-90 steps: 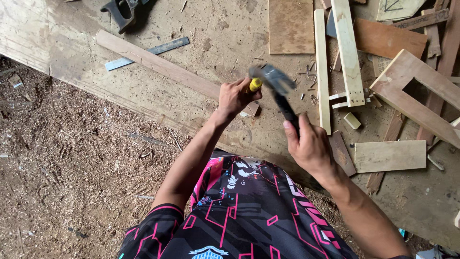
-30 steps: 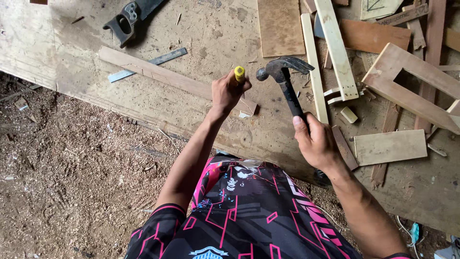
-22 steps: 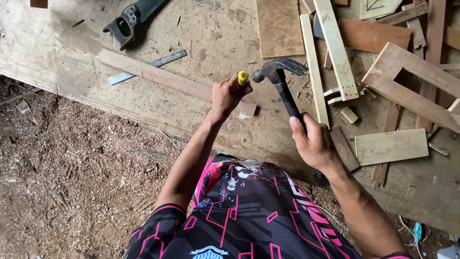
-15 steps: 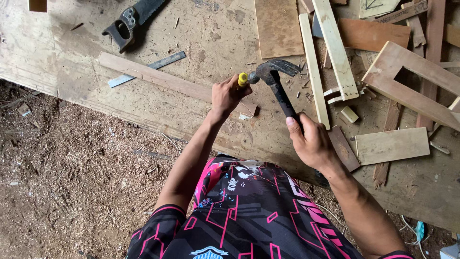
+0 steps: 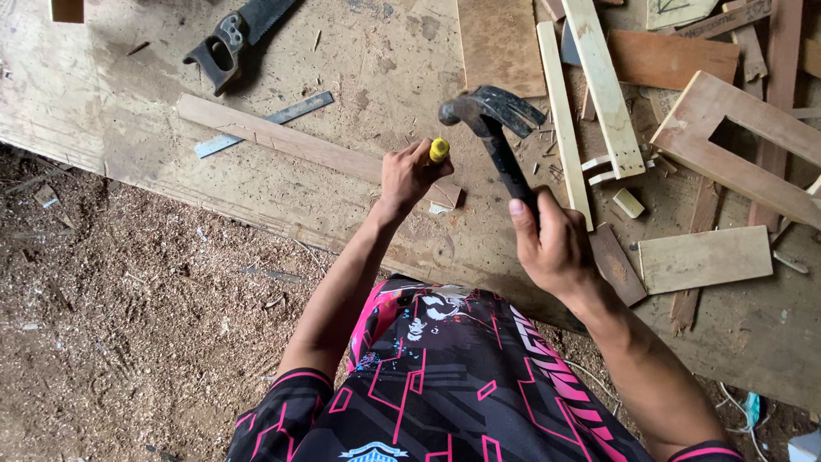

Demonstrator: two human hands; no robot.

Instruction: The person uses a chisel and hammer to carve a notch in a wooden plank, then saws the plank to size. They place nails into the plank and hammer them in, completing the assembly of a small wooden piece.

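My left hand (image 5: 410,174) grips a tool with a yellow handle end (image 5: 439,151), held upright over the end of a long wooden strip (image 5: 282,139) on the plywood board (image 5: 359,77); its tip is hidden by my fingers. My right hand (image 5: 552,242) holds a dark claw hammer (image 5: 494,128) by the shaft. The hammer head hovers just right of and slightly above the yellow handle, a small gap apart. A small wood chip (image 5: 440,206) lies by the strip's end.
A handsaw (image 5: 235,38) lies at the top left and a metal ruler (image 5: 265,124) beside the strip. Wooden slats (image 5: 599,85), a frame piece (image 5: 735,145) and offcuts (image 5: 705,259) crowd the right. Sawdust-covered ground (image 5: 128,299) lies left of the board.
The hammer swung down toward the yellow handle and has lifted slightly again. My left hand stays on the yellow-handled tool at the strip's end.
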